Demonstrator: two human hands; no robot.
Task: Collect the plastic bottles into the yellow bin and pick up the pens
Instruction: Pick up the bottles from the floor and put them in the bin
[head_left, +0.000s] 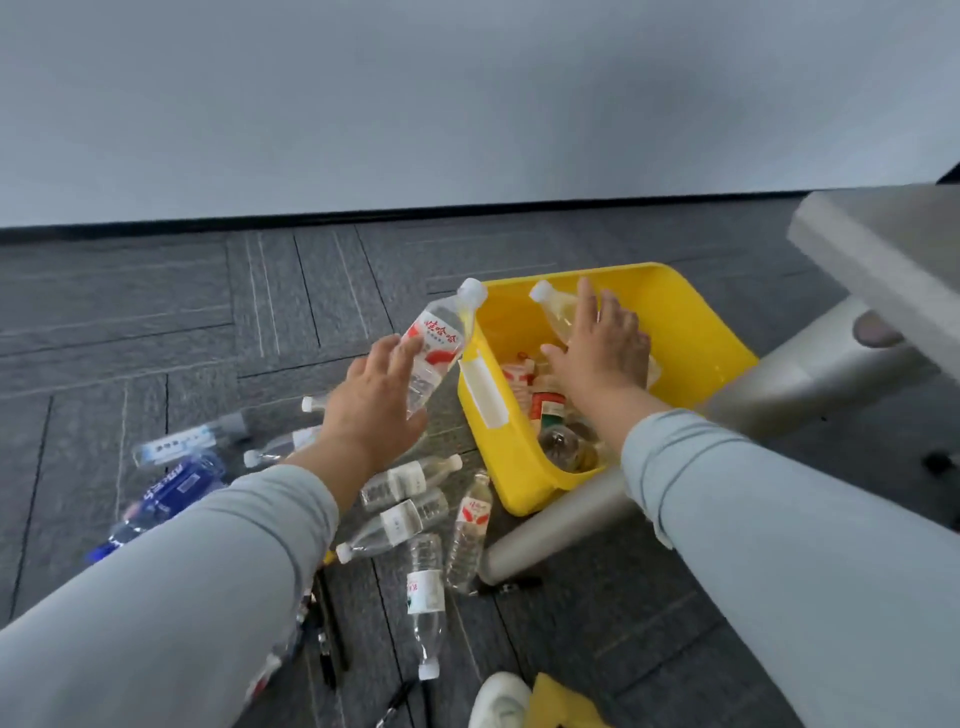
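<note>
Grey carpet tiles run up to a pale wall with a black skirting, and down on that floor (156, 312) sits the yellow bin (691, 332), tipped a little towards us, right beside the grey leg (779, 384) of a counter (883, 260) at the right edge. Both hands are out over the action! The left hand (374, 410) has its fingers stretched out straight, not curled round anything, and a red-labelled bottle (441, 343) stands tilted just past them, its white cap up over the bin's near rim; whether it touches the fingers I cannot tell. The right hand (602, 348) hangs over the bin with fingers splayed wide and relaxed, gripping nothing, and a yellowish bottle (558, 317) shows behind those fingers, cap pointing up and left. Down inside the bin lie more bottles (550, 410), some with red labels. Plenty of loose bottles (400, 519) lie on their sides on the carpet left of the bin, among them a blue-labelled bottle (176, 488) by the left sleeve (182, 597). Nearer us, dark pens (332, 644) lie on the floor under that sleeve. A white shoe (501, 701) pokes in at the bottom edge, just beside something yellow (561, 701).
</note>
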